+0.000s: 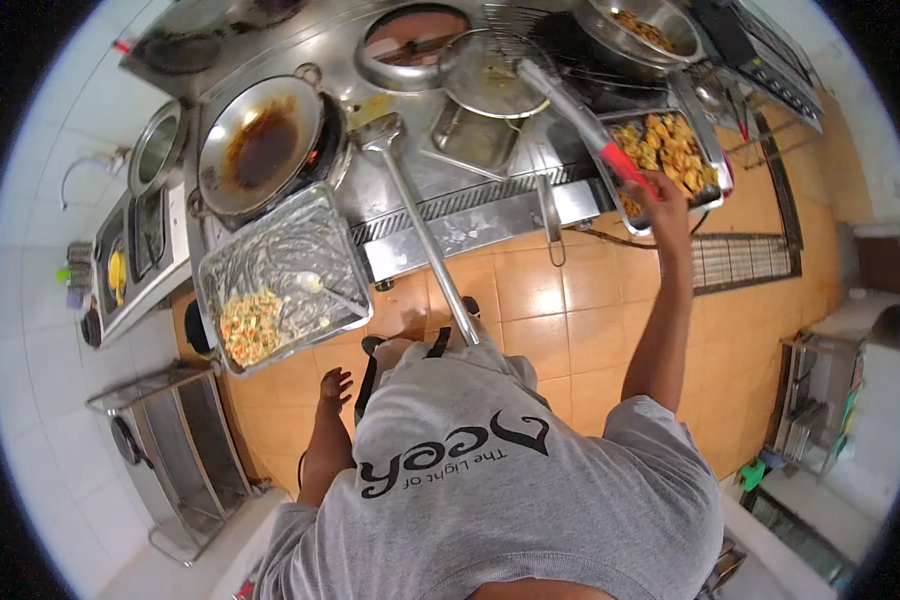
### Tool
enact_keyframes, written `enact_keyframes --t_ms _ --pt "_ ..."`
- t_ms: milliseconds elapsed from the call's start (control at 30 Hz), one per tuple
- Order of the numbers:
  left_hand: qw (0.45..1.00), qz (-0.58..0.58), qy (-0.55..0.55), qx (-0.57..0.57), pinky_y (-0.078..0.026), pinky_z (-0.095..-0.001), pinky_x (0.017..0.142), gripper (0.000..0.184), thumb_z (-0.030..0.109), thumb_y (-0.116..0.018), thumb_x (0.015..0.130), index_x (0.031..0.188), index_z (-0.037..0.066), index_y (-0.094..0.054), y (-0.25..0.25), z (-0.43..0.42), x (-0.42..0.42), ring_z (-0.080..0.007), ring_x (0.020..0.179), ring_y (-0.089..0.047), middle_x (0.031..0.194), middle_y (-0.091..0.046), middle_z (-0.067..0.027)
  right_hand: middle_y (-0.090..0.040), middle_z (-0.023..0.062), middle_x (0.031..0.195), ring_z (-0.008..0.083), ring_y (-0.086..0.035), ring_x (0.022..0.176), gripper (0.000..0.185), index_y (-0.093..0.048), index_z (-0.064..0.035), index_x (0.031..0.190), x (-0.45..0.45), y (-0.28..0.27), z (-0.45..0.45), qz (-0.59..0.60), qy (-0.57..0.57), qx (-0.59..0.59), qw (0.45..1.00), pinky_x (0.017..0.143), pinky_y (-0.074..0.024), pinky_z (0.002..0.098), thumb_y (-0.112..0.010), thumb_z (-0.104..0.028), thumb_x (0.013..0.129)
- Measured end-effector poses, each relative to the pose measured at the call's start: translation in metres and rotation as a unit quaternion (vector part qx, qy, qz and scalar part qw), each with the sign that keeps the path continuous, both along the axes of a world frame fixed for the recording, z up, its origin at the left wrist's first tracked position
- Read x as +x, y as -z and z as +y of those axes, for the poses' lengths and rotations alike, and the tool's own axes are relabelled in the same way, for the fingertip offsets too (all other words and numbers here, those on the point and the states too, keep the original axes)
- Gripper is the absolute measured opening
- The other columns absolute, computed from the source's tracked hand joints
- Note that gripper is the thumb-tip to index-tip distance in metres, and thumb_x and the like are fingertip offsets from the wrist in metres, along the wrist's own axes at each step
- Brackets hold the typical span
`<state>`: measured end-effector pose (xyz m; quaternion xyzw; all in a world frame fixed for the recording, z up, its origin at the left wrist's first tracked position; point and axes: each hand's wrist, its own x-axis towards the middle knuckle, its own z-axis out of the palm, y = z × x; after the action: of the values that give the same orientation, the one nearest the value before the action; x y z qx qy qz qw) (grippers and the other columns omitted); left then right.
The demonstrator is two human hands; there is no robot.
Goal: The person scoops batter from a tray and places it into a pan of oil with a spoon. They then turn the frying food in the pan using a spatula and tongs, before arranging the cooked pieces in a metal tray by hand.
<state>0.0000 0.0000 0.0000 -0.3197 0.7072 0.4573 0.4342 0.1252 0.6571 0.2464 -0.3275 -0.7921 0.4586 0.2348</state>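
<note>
My right hand (660, 203) is closed round the red handle of a metal strainer or skimmer (570, 105), whose far end reaches over the stove. Just beyond the hand is a tray of fried food pieces (670, 150). My left hand (336, 387) hangs low beside my body with its fingers apart, holding nothing. Above it, a large metal tray (305, 240) bears a chopped vegetable mixture (253, 327) and a pale spoon (312, 283). A long-handled spatula (410, 215) leans from the counter toward my waist.
A wok (260, 145) with dark oil sits at the left of the stove. Near the back are a round pan (413, 72), a rectangular pan (485, 135) and a steel bowl (660, 60). A metal rack (175, 440) stands at the lower left.
</note>
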Motion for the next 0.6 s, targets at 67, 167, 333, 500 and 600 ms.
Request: enact_keyframes --t_ms 67,167,333,500,600 --pt "1.000 0.017 -0.006 0.000 -0.035 -0.0468 0.082 0.043 0.042 -0.044 0.087 0.122 0.018 -0.042 -0.007 -0.007 0.011 -0.0213 0.100 -0.051 0.115 -0.055 -0.0034 -0.062 0.0174 0.078 0.0253 -0.061 0.071 0.041 -0.059 0.0014 0.098 -0.031 -0.009 -0.034 -0.087 -0.003 0.095 0.992 0.065 -0.0472 0.0325 -0.066 -0.031 0.074" --pt "0.999 0.026 -0.019 -0.002 -0.035 -0.0488 0.085 0.041 0.038 -0.041 0.088 0.124 0.018 -0.040 -0.008 -0.011 0.011 -0.0227 0.103 -0.050 0.117 -0.054 -0.0043 -0.062 0.0159 0.084 0.0302 -0.060 0.077 0.034 -0.058 0.0000 0.099 -0.082 0.010 -0.063 -0.077 -0.045 0.304 0.948 0.068 -0.0465 0.0366 -0.063 -0.025 0.077" --pt "0.998 0.022 -0.065 -0.016 -0.035 -0.0495 0.086 0.043 0.038 -0.039 0.089 0.126 0.016 -0.039 -0.017 -0.050 0.023 -0.0240 0.104 -0.050 0.119 -0.054 -0.0050 -0.057 0.0175 0.088 0.0363 -0.056 0.080 0.036 -0.055 -0.0026 0.103 -0.106 0.046 -0.078 -0.071 -0.042 0.316 0.945 0.066 -0.0463 0.0436 -0.060 -0.030 0.080" --pt "0.994 0.000 -0.108 -0.033 -0.035 -0.0504 0.086 0.044 0.037 -0.043 0.088 0.126 0.015 -0.038 -0.017 -0.080 0.036 -0.0236 0.103 -0.052 0.119 -0.054 -0.0053 -0.056 0.0174 0.085 0.0351 -0.055 0.076 0.036 -0.054 -0.0010 0.106 -0.114 0.060 -0.085 -0.044 -0.020 0.265 0.963 0.066 -0.0446 0.0420 -0.055 -0.030 0.085" --pt "0.992 -0.005 -0.122 -0.020 -0.034 -0.0506 0.086 0.046 0.039 -0.046 0.086 0.125 0.015 -0.039 -0.011 -0.090 0.039 -0.0233 0.102 -0.052 0.118 -0.054 -0.0053 -0.056 0.0177 0.085 0.0348 -0.055 0.076 0.036 -0.053 -0.0008 0.107 -0.108 0.056 -0.092 -0.032 -0.003 0.256 0.966 0.067 -0.0444 0.0413 -0.054 -0.030 0.086"
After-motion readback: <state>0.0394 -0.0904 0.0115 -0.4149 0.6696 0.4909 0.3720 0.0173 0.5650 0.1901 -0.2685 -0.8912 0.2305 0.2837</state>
